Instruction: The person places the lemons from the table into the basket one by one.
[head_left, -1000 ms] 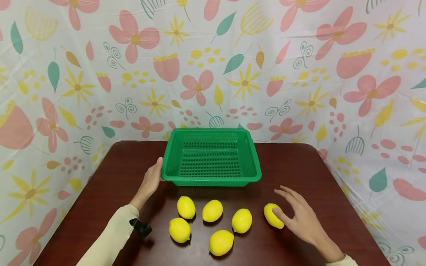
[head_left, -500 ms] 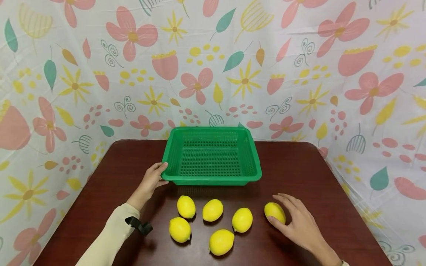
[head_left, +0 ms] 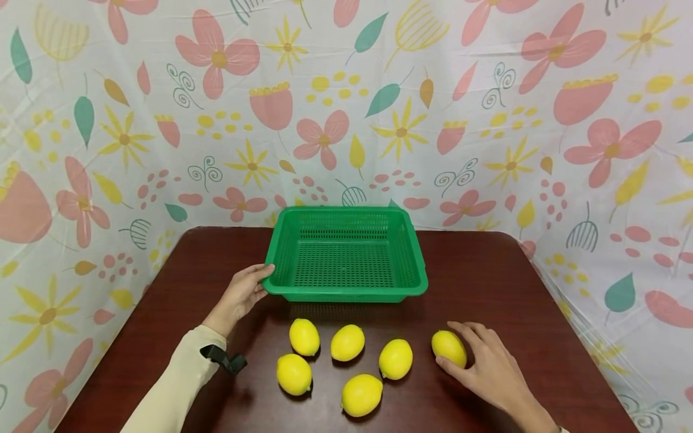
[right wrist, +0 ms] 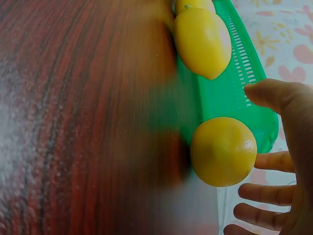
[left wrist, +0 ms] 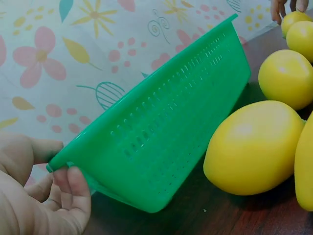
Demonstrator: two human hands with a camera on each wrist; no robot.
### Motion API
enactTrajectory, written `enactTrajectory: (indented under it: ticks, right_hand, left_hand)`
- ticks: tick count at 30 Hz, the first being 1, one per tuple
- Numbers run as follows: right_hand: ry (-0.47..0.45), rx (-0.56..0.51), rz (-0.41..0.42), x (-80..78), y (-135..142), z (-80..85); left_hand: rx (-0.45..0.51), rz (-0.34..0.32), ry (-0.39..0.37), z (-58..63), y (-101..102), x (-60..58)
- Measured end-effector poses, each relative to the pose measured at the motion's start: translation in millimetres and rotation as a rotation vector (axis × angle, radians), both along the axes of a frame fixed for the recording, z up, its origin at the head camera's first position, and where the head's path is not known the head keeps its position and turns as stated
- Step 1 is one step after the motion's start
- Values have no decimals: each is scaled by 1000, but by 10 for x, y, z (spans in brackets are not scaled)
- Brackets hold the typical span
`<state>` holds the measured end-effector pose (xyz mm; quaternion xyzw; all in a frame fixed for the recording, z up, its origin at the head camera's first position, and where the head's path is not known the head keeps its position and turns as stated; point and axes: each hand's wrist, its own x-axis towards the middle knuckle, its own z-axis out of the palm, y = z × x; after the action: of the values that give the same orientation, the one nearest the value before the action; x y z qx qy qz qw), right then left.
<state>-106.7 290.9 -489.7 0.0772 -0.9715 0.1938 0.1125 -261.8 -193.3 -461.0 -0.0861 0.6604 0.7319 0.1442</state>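
Observation:
A green plastic basket with slotted walls stands at the far side of the table. My left hand pinches its near left corner, thumb over the rim and fingers curled beneath, as the left wrist view confirms on the basket. At the right, my right hand hovers around a single yellow lemon, its fingers spread behind it and its thumb in front. In the right wrist view a gap shows between the thumb and that lemon; whether the index finger touches it, I cannot tell.
Several more lemons lie loosely grouped in front of the basket, among them a lemon nearest me and a lemon closest to the right one. The dark wooden table ends against a flower-patterned curtain.
My left hand has gone from resting against the basket's side to pinching its rim. My right hand has come slightly lower and nearer around the right lemon.

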Motion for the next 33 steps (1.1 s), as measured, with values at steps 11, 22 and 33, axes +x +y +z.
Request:
enactTrajectory:
  ticks: [11,22,33]
  right_hand:
    - [44,54,23,-10,18,-44]
    - [5,18,-19,-8,38,-71]
    - [62,-38,29,-75,69,146]
  left_hand:
    - [16,8,-22,-1,-24,-35]
    - [14,11,-14,-12,-26,-25]
    - [19,13,-31,-23,-29,-50]
